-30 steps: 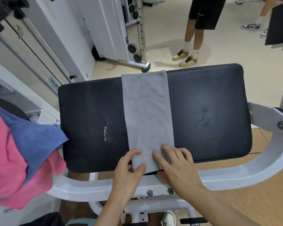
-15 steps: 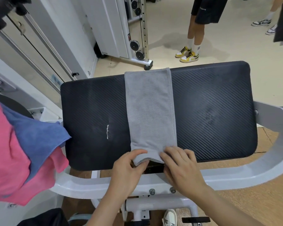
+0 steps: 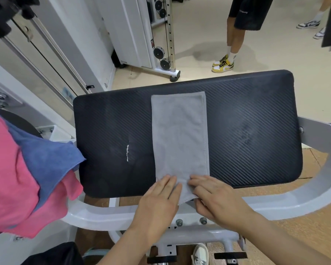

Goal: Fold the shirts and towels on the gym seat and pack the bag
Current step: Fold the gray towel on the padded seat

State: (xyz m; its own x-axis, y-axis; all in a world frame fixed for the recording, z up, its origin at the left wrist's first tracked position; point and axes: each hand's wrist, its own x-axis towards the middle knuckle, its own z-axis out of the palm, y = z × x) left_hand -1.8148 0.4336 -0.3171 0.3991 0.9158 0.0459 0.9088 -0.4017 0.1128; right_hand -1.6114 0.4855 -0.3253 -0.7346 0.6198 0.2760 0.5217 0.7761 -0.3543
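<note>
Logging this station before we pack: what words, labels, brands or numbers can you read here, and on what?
Nothing is legible.
White print on the bystander's black shorts: too small to read.
Sticker on the cable machine: blurred.
Bluish sticker at far left: blurred.
White mark on the gym seat: a scuff, not text.
Grey towel: no label visible.

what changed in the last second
The grey towel slid toward the person: its far end, earlier at the far edge of the seat, now lies short of it. The left hand and right hand stay on its near end. Unmoved: blue towel, pink cloth.
</note>
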